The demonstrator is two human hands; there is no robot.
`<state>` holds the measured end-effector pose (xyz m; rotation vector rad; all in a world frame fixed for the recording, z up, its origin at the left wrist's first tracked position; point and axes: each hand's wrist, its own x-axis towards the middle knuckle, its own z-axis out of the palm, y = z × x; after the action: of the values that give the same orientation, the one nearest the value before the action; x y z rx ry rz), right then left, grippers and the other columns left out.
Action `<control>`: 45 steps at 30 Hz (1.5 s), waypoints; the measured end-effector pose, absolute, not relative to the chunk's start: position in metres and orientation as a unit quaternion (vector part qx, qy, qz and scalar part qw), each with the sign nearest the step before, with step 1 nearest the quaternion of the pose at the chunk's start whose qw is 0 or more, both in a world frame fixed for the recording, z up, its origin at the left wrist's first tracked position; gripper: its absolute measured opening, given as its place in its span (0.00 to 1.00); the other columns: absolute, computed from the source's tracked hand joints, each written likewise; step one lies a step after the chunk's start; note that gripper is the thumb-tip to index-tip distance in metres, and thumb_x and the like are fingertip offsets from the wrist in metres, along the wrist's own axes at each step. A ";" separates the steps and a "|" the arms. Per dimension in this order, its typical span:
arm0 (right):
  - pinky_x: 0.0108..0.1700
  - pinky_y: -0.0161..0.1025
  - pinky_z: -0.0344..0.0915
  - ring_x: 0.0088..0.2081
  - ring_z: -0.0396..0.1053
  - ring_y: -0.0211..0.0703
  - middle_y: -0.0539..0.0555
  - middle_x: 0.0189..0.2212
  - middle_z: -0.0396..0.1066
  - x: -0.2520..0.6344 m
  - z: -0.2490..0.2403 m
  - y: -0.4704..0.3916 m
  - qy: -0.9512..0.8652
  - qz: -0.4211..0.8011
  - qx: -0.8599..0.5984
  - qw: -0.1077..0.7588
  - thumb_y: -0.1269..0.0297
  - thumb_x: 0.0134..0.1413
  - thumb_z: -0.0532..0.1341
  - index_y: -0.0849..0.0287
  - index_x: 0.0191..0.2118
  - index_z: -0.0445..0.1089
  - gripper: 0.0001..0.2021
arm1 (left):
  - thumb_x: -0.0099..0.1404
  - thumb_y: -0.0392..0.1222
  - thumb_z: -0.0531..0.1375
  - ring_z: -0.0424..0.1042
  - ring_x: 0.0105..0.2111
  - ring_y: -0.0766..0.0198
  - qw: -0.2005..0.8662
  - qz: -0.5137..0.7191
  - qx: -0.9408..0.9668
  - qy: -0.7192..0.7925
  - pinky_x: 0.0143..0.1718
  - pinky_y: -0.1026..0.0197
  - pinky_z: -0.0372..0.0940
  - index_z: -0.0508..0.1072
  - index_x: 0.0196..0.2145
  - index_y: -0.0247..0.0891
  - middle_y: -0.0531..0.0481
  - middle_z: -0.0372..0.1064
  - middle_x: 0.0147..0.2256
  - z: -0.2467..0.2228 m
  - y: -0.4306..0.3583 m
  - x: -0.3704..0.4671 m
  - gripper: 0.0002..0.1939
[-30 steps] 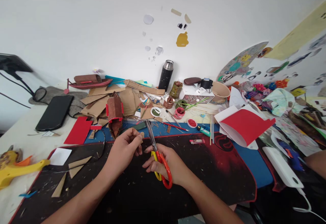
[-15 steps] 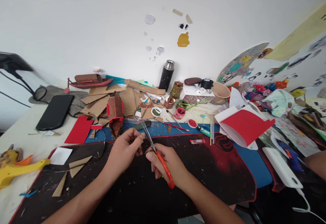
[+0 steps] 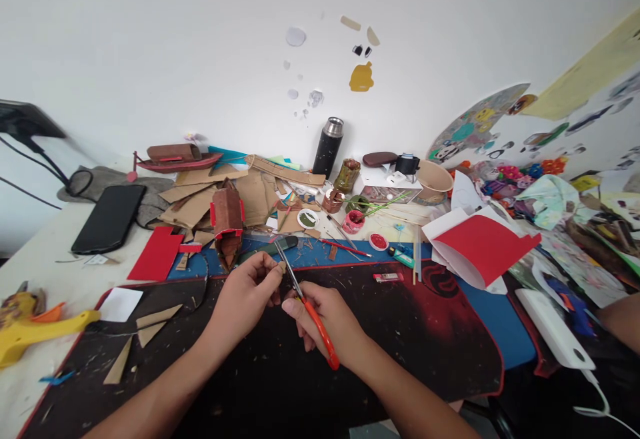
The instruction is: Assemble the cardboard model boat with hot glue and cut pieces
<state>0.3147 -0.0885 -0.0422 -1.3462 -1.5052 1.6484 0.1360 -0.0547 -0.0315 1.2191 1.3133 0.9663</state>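
Note:
Small and brown, a cardboard piece (image 3: 283,267) is pinched between the fingertips of my left hand (image 3: 250,289). My right hand (image 3: 327,319) is wrapped round the red handles of the scissors (image 3: 320,332). Their metal blades point up and to the left, right beside the cardboard piece, nearly closed. Both hands are above the black mat (image 3: 260,386). Just beyond my left hand stands a brown model boat (image 3: 227,219) with red trim. Cardboard offcuts (image 3: 153,322) lie on the mat at the left.
A yellow glue gun (image 3: 45,332) and a black phone (image 3: 109,219) are at the left. Behind are cardboard scraps (image 3: 193,206), a black flask (image 3: 329,149) and paint pots (image 3: 354,221). Red paper (image 3: 480,246) and a white power strip (image 3: 555,329) are at the right. Another person's arm (image 3: 623,322) shows at the right edge.
The scissor blades have closed further, with the red handles drawn together in my right hand. My left hand has hardly moved.

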 end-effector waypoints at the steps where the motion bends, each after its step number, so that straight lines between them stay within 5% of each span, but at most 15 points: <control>1: 0.19 0.30 0.62 0.16 0.64 0.34 0.43 0.19 0.66 0.315 -0.043 -0.088 -0.556 0.611 -0.498 0.266 0.40 0.65 0.65 0.58 0.41 0.72 0.22 | 0.63 0.59 0.63 0.68 0.18 0.64 0.524 0.403 0.511 0.550 0.24 0.62 0.63 0.65 0.25 0.44 0.57 0.68 0.18 -0.031 -0.055 0.136 0.19; 11: 0.18 0.30 0.61 0.16 0.65 0.35 0.44 0.19 0.68 0.320 -0.052 -0.085 -0.509 0.629 -0.503 0.303 0.37 0.63 0.65 0.59 0.44 0.72 0.26 | 0.65 0.60 0.61 0.68 0.21 0.61 0.509 0.359 0.559 0.548 0.25 0.61 0.63 0.67 0.27 0.44 0.56 0.67 0.20 -0.034 -0.058 0.130 0.18; 19: 0.17 0.33 0.63 0.14 0.66 0.39 0.45 0.17 0.68 0.339 -0.066 -0.070 -0.433 0.650 -0.480 0.399 0.32 0.63 0.60 0.62 0.46 0.71 0.31 | 0.72 0.45 0.57 0.79 0.35 0.51 0.327 0.034 0.772 0.543 0.36 0.56 0.61 0.76 0.35 0.44 0.47 0.81 0.33 -0.045 -0.056 0.121 0.11; 24: 0.18 0.34 0.64 0.15 0.67 0.40 0.46 0.18 0.69 0.341 -0.066 -0.072 -0.426 0.654 -0.472 0.410 0.33 0.63 0.61 0.62 0.46 0.72 0.30 | 0.74 0.45 0.59 0.81 0.37 0.49 0.265 -0.054 0.802 0.532 0.36 0.56 0.61 0.78 0.39 0.42 0.45 0.83 0.37 -0.039 -0.049 0.125 0.09; 32: 0.18 0.33 0.63 0.14 0.67 0.40 0.46 0.17 0.69 0.343 -0.070 -0.074 -0.417 0.660 -0.457 0.426 0.35 0.65 0.61 0.62 0.47 0.72 0.29 | 0.74 0.44 0.60 0.82 0.40 0.45 0.212 -0.092 0.813 0.535 0.37 0.54 0.64 0.79 0.41 0.40 0.41 0.83 0.40 -0.036 -0.044 0.127 0.09; 38: 0.18 0.33 0.62 0.15 0.68 0.40 0.46 0.18 0.69 0.344 -0.071 -0.074 -0.413 0.661 -0.459 0.426 0.34 0.64 0.61 0.62 0.47 0.72 0.30 | 0.78 0.41 0.51 0.83 0.43 0.42 0.196 -0.071 0.815 0.541 0.40 0.51 0.68 0.79 0.46 0.39 0.38 0.83 0.43 -0.040 -0.052 0.123 0.16; 45: 0.18 0.34 0.64 0.14 0.67 0.40 0.46 0.18 0.69 0.343 -0.072 -0.076 -0.407 0.660 -0.459 0.434 0.36 0.64 0.62 0.62 0.47 0.72 0.28 | 0.74 0.46 0.61 0.83 0.43 0.47 0.210 -0.025 0.808 0.550 0.38 0.55 0.67 0.74 0.46 0.41 0.44 0.83 0.44 -0.049 -0.067 0.130 0.08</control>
<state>0.3430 -0.0755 -0.0715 -1.1435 -1.0149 1.6436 0.1295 -0.0667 -0.0486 2.2459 1.5295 -0.0709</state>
